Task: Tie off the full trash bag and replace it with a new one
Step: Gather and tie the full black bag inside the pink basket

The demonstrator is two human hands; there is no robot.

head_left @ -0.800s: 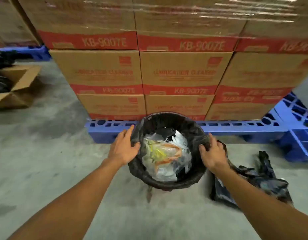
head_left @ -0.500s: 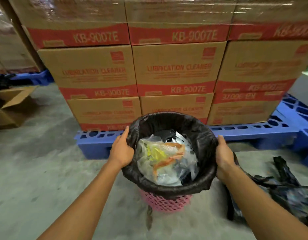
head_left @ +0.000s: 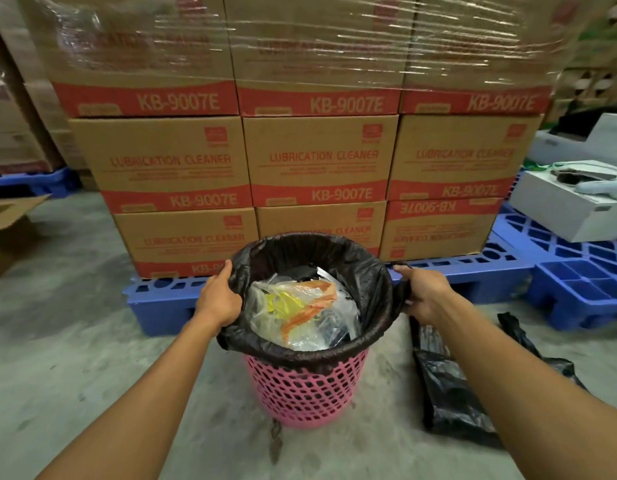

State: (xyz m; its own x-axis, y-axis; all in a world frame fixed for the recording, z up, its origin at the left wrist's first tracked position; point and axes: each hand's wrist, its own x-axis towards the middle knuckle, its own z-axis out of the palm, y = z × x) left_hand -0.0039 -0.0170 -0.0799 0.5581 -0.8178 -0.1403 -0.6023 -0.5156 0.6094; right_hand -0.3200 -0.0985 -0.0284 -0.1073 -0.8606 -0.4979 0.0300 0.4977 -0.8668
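Gripping opposite sides of the black plastic trash bag [head_left: 365, 271] rim, left hand [head_left: 218, 299] and right hand [head_left: 425, 295] fingers clenched on film, likely to peel it off the pink perforated plastic basket [head_left: 305, 389].

The stacked cardboard cartons [head_left: 320, 161] on the blue pallet [head_left: 473, 271] carry red print: "LUBRICATION CLEANER" across the brown face, w/ "KB-9007E" in pale letters on the red band below. Top row, under shrink wrap [head_left: 300, 46], shows only "KB-9007E" clearly. The bottom-right carton [head_left: 438, 226] sits upside down, its code inverted. Smaller print & corner logos too blurred to read
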